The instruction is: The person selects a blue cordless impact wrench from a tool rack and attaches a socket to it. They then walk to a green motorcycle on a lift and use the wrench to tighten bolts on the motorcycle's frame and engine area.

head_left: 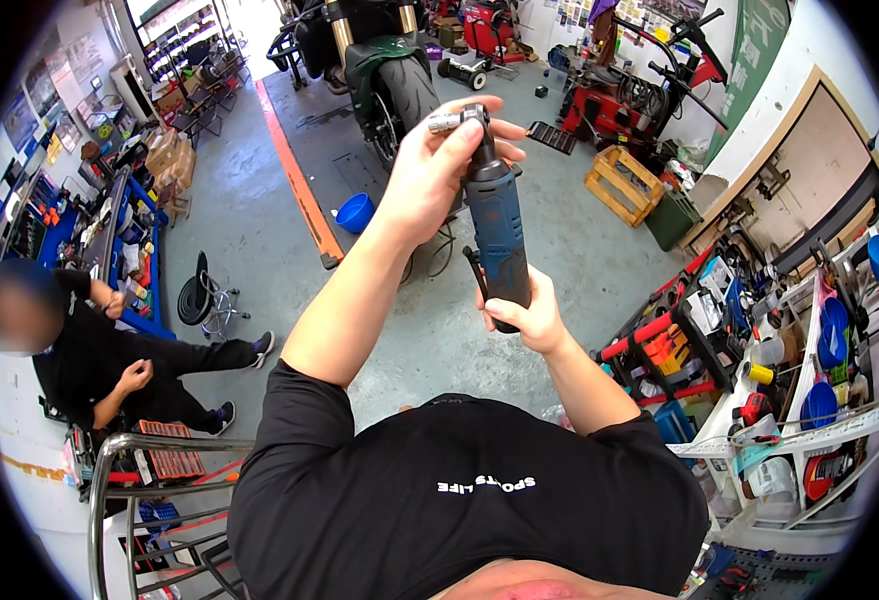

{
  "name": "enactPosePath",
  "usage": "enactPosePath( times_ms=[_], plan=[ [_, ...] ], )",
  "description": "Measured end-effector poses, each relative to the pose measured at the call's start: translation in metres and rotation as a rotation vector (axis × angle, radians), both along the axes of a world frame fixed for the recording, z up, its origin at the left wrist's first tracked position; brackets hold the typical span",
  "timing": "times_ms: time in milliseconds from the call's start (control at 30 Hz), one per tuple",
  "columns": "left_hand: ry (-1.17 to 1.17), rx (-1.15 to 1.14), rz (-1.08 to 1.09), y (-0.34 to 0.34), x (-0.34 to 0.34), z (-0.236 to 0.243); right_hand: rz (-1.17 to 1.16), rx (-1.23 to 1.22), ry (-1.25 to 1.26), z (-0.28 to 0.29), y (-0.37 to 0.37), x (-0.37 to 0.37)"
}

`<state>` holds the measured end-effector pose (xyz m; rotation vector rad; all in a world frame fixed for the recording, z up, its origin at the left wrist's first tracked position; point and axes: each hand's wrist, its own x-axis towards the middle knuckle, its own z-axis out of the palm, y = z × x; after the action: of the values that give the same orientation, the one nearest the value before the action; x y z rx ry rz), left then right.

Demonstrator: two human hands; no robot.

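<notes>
Power ratchet [496,215], held in mid-air above the grey floor [590,250]: clamped at the handle [509,276] in the curled fingers of the right hand [538,318] and, seemingly to steady the silver socket [445,122], clasped round the head [479,112] by the closed thumb and fingers of the left hand [430,170].

Open floor [590,250] right, motorcycle [375,55] ahead, stool [196,297] left

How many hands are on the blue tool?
2: the left hand at the upper end of the tool, the right hand around its lower end.
</notes>
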<state>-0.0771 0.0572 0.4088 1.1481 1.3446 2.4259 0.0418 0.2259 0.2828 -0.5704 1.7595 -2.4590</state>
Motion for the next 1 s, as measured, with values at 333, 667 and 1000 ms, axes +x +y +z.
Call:
enactPosePath(
  times_ms=[333,667,1000],
  plan=[
    [0.731,-0.644,0.696,-0.033,0.003,0.033,-0.262,0.32,0.121,-0.015,0.014,-0.004],
    [0.637,-0.701,0.508,-0.044,-0.018,0.022,-0.102,0.213,0.036,-0.013,0.01,-0.002],
    [1.893,-1.224,0.458,-0.059,0.009,0.077,-0.083,0.021,-0.026,-0.017,0.018,0.002]
  ],
)
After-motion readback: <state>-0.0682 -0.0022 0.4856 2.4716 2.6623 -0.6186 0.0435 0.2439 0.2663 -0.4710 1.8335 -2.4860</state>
